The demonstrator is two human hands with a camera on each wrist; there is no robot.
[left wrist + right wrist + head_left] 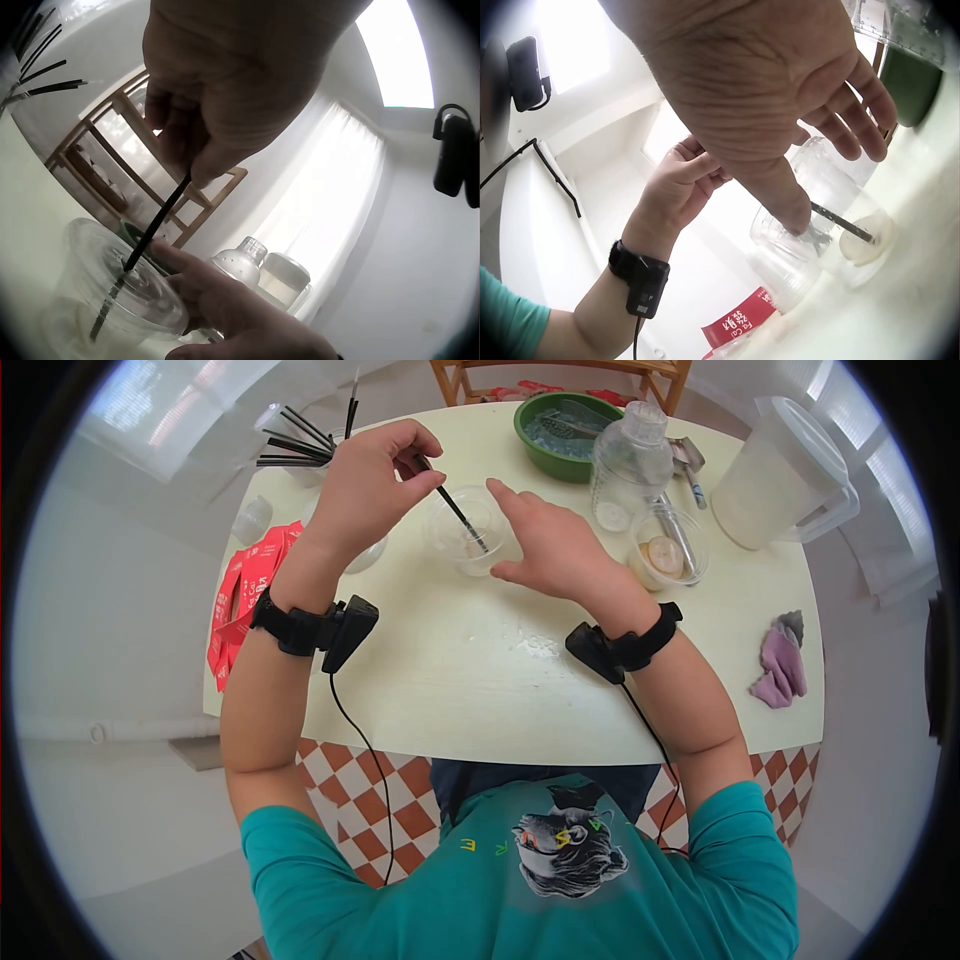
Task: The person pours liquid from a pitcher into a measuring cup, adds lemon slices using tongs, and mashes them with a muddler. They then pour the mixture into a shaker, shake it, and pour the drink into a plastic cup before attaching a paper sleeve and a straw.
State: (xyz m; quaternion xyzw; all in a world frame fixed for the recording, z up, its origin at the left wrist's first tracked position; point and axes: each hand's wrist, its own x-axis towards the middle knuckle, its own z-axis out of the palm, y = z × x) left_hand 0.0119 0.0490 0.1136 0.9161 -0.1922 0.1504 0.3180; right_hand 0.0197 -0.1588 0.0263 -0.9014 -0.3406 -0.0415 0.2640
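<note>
Near the middle of the worktop [420, 695], the head view shows a clear cup [441, 538] with a thin black straw [455, 508] slanting into it. The left hand [365, 485] pinches the straw's upper end with curled fingers; the right hand [560, 548] is open beside the cup, thumb and fingers apart. A bottle [612, 475] and a second cup [637, 560] of slices limit room on the right hand's side, and red packets [235, 605] lie towards the other edge. Between the cup and the near edge is a broader stretch, with a wet patch [537, 646] that could be slippery.

From the left wrist, the straw passes through the clear lid [161, 300], its lower part showing through the cup. It looks light and fairly stiff; a pinch high on it, clear of the rim, seems sound. Whether the right hand touches the cup cannot be told.

The right wrist view has that hand's fingers spread, holding nothing visible. The straw's lower end is by a pale round slice [855, 250]. The thin cup would probably flex if squeezed, so a gentle hold low around its wall would suit.
</note>
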